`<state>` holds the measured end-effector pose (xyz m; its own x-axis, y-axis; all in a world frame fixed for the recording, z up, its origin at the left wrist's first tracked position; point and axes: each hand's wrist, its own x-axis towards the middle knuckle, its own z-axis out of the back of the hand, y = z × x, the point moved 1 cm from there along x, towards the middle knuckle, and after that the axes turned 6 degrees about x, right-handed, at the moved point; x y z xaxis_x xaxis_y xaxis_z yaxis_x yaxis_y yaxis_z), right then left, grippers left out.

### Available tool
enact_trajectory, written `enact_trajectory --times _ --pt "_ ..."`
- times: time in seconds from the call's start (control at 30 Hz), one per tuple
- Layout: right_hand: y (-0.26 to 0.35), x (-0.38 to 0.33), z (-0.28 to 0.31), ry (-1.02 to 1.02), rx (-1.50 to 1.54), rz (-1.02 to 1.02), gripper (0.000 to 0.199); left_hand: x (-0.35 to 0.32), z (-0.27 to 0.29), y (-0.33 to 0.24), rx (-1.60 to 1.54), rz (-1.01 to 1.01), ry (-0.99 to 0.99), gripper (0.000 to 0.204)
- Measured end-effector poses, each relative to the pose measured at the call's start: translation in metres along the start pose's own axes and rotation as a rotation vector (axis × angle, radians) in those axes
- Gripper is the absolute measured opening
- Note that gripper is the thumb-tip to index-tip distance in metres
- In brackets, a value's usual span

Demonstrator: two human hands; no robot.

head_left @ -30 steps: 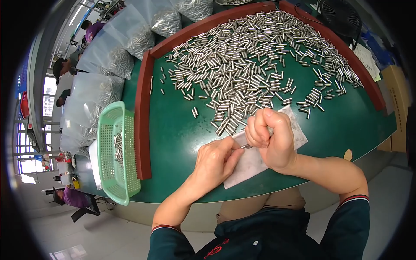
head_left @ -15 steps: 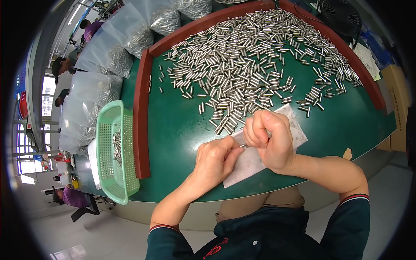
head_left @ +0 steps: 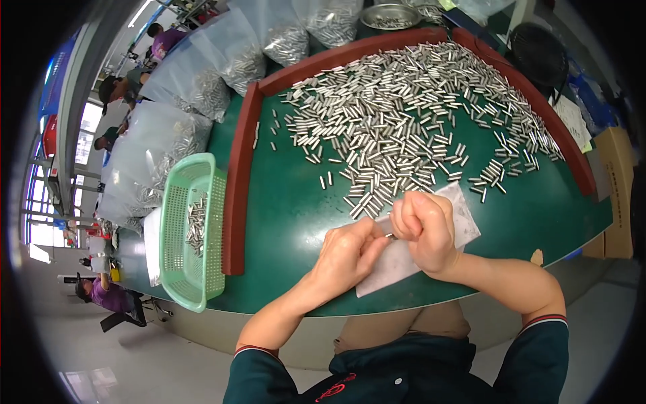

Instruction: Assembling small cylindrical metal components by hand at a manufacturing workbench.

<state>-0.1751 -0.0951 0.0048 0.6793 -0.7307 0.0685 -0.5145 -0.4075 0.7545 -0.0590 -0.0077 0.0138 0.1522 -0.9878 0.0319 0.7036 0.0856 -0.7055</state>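
Between my two hands shows the bright end of a small metal pin (head_left: 389, 235). My left hand (head_left: 344, 257) is closed, thumb and forefinger pinching this pin. Against its other side, my right hand (head_left: 425, 232) is curled into a fist; what lies inside its fingers is hidden. Both hands are over a pale, smudged cloth (head_left: 385, 271) spread at an angle on the green table (head_left: 282, 236). Just beyond the hands, a large heap of similar loose metal pins (head_left: 383, 128) covers the table.
Dark red rails (head_left: 240, 195) border the heap. To the left stands a green plastic basket (head_left: 217, 259) with some pins inside. Clear bags of pins (head_left: 245, 64) line the far left, near a metal bowl (head_left: 390, 25). A black fan (head_left: 538, 54) and cardboard box (head_left: 616, 192) are on the right. Other people sit in the background.
The whole view has shifted, so the table and basket appear slightly lower and further right. Both hands stay together over the cloth, with the pin still between them.
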Motion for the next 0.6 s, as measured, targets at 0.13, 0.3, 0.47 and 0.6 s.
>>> enact_trajectory --times 0.13,0.3,0.47,0.6 --pt "0.003 -0.003 -0.003 0.022 -0.013 0.002 0.035 0.004 0.010 0.025 -1.295 0.343 0.278 0.010" --pt "0.004 0.000 -0.004 0.011 0.058 -0.021 0.036 0.009 0.016 0.036 -1.472 0.404 0.274 0.012" --pt "0.003 0.002 -0.006 0.030 0.062 -0.026 0.035 0.010 0.025 0.029 -1.456 0.493 0.146 0.022" --pt "0.004 0.003 -0.005 0.024 0.082 -0.046 0.035 0.011 0.055 0.059 -1.356 0.322 -0.088 0.030"
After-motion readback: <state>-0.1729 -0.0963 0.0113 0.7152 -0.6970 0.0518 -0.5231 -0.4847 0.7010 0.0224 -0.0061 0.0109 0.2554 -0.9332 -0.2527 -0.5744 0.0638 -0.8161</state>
